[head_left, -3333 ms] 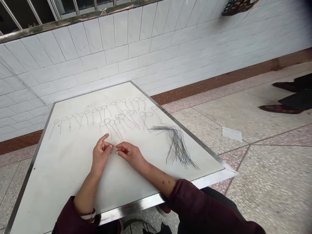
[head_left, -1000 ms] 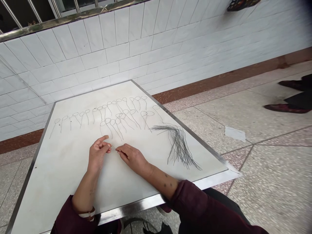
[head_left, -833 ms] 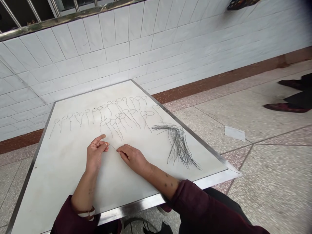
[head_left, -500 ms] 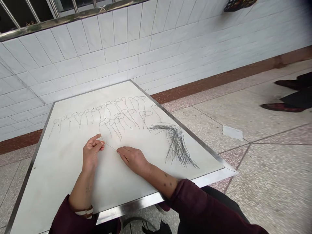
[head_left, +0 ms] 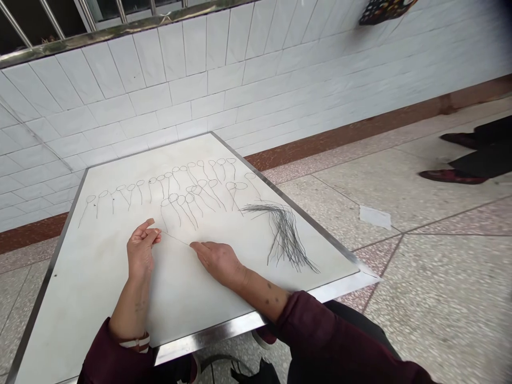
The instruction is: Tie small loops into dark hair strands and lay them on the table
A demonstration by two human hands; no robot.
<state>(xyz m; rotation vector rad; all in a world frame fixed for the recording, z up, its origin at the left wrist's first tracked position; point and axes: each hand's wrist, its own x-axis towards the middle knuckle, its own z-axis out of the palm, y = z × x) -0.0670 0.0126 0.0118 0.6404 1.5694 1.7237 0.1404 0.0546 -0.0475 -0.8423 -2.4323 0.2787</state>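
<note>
A thin dark wire [head_left: 176, 238] stretches between my two hands above the white tabletop. My left hand [head_left: 143, 242] pinches one end between thumb and finger, its other fingers loosely curled. At the opposite end my right hand [head_left: 218, 261] grips the wire, thumb against fingers. Just beyond the hands lie several looped wires [head_left: 173, 197], each with a round loop and a long tail, laid out in uneven rows. To the right of my right hand sits a bundle of loose wires [head_left: 288, 234], bent near its upper end.
The metal-edged table [head_left: 216, 333] stands close to a white tiled wall [head_left: 160, 90]. A person's shoes [head_left: 454, 176] and dark trousers show at the right. White paper [head_left: 375, 217] lies on the floor, and a patterned bag [head_left: 386, 10] is at the top right.
My left hand has shifted slightly left, and the wire between my hands spans a wider gap. The whole view has shifted a little, while the looped wires and bundle stay in place.
</note>
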